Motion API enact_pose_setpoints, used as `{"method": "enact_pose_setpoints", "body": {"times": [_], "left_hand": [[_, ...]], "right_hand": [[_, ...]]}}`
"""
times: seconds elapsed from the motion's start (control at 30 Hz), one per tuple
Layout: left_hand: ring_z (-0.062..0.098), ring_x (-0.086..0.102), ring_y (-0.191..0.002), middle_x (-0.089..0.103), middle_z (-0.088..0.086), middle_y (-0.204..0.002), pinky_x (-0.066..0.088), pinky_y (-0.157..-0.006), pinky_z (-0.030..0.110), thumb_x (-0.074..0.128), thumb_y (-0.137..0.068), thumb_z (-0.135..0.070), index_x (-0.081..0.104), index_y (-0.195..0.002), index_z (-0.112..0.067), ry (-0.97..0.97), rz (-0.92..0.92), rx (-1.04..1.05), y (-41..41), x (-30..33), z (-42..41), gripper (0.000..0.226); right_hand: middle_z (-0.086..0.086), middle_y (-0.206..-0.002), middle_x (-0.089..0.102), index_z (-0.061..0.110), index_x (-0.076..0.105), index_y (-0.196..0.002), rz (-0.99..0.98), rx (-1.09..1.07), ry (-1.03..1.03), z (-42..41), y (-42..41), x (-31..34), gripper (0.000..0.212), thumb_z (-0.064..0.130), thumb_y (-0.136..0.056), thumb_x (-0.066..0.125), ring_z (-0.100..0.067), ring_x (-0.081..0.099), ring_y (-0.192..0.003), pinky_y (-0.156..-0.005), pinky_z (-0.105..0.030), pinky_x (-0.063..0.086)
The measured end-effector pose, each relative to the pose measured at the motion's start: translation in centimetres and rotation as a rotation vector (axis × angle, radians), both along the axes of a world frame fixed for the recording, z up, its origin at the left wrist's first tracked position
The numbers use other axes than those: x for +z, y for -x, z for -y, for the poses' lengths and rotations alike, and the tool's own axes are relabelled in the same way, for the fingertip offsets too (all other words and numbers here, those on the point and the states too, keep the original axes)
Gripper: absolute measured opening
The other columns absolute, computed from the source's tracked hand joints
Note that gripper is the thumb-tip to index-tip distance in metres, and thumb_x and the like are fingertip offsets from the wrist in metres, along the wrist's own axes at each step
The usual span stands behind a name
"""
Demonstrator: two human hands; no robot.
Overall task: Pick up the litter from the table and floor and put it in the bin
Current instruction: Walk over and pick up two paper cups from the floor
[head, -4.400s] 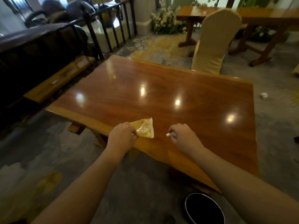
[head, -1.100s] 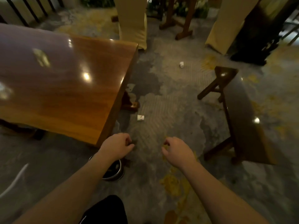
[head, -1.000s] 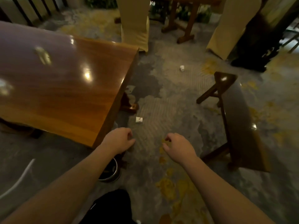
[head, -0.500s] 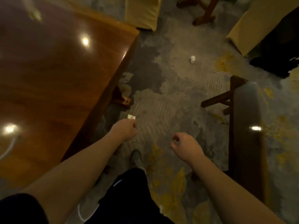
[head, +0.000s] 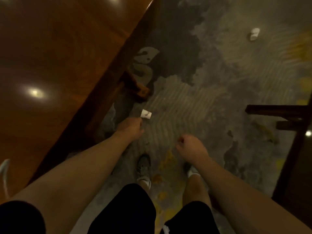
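A small white paper scrap (head: 146, 114) lies on the patterned carpet beside the table's edge. My left hand (head: 130, 126) reaches down to it; the fingertips meet the scrap's near corner, but the back of the hand hides whether they grip it. My right hand (head: 190, 147) hangs to the right with its fingers loosely curled and nothing in it. A second piece of white crumpled litter (head: 254, 33) lies on the carpet at the far upper right. The bin is out of view.
The glossy wooden table (head: 50, 56) fills the left side, and its wooden foot (head: 136, 88) stands just beyond the scrap. A dark wooden bench (head: 295, 132) runs along the right edge. My legs and shoes (head: 143, 168) are below my hands.
I have turned from the table to the floor and bent lower. My left hand has come down to the paper scrap. The bin has dropped out of view.
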State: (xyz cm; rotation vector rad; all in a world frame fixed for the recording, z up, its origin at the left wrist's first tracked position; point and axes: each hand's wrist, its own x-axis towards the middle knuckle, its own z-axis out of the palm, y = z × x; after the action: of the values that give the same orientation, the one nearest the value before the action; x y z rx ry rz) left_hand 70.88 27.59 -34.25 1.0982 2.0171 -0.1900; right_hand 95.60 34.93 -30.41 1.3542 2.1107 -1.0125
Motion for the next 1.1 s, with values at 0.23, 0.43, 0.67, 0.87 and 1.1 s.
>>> {"method": "enact_pose_setpoints", "body": {"times": [0.23, 0.43, 0.67, 0.87, 1.1], "left_hand": [[0.034, 0.056, -0.115, 0.058, 0.014, -0.130, 0.046, -0.097, 0.045, 0.063, -0.091, -0.036, 0.054, -0.126, -0.012, 0.070, -0.071, 0.049, -0.5, -13.9, -4.5, 0.044], [0.032, 0.046, -0.124, 0.050, 0.013, -0.137, 0.039, -0.097, 0.047, 0.052, -0.095, -0.023, 0.047, -0.136, -0.015, 0.092, -0.285, -0.205, -0.9, -27.5, -8.9, 0.041], [0.030, 0.016, -0.147, 0.026, 0.009, -0.159, 0.016, -0.112, 0.062, 0.055, -0.095, -0.034, 0.024, -0.153, -0.023, 0.217, -0.384, -0.384, -1.1, -40.2, -11.7, 0.067], [0.032, 0.023, -0.144, 0.033, 0.013, -0.154, 0.015, -0.116, 0.057, 0.068, -0.086, -0.034, 0.031, -0.148, -0.019, 0.286, -0.437, -0.443, 0.9, -44.7, -11.6, 0.074], [0.034, 0.043, -0.129, 0.049, 0.014, -0.137, 0.018, -0.115, 0.055, 0.075, -0.077, -0.045, 0.043, -0.137, -0.016, 0.185, -0.373, -0.452, 1.1, -43.2, -11.5, 0.074]], "right_hand": [[-0.012, -0.119, 0.061, 0.016, 0.057, -0.121, 0.071, 0.233, 0.169, -7.3, 1.7, -17.2, 0.034, 0.037, -0.095, 0.051, -0.031, 0.059, -0.104, -0.078, -0.036, 0.045], [-0.016, -0.134, 0.053, 0.013, 0.048, -0.135, 0.154, 0.332, 0.177, -12.9, 0.6, -32.2, 0.048, 0.036, -0.094, 0.051, -0.036, 0.053, -0.120, -0.090, -0.042, 0.046], [-0.012, -0.161, 0.017, 0.012, 0.021, -0.153, 0.259, 0.374, 0.257, -15.6, 0.5, -46.1, 0.080, 0.035, -0.088, 0.062, -0.037, 0.030, -0.142, -0.110, -0.049, 0.035], [-0.010, -0.164, -0.001, 0.013, 0.018, -0.154, 0.307, 0.419, 0.286, -14.8, -0.7, -51.1, 0.077, 0.033, -0.092, 0.059, -0.039, 0.013, -0.146, -0.113, -0.058, 0.027], [-0.014, -0.155, 0.016, 0.009, 0.029, -0.148, 0.317, 0.374, 0.238, -14.6, 0.2, -50.6, 0.074, 0.035, -0.088, 0.063, -0.040, 0.025, -0.139, -0.109, -0.054, 0.035]]}}
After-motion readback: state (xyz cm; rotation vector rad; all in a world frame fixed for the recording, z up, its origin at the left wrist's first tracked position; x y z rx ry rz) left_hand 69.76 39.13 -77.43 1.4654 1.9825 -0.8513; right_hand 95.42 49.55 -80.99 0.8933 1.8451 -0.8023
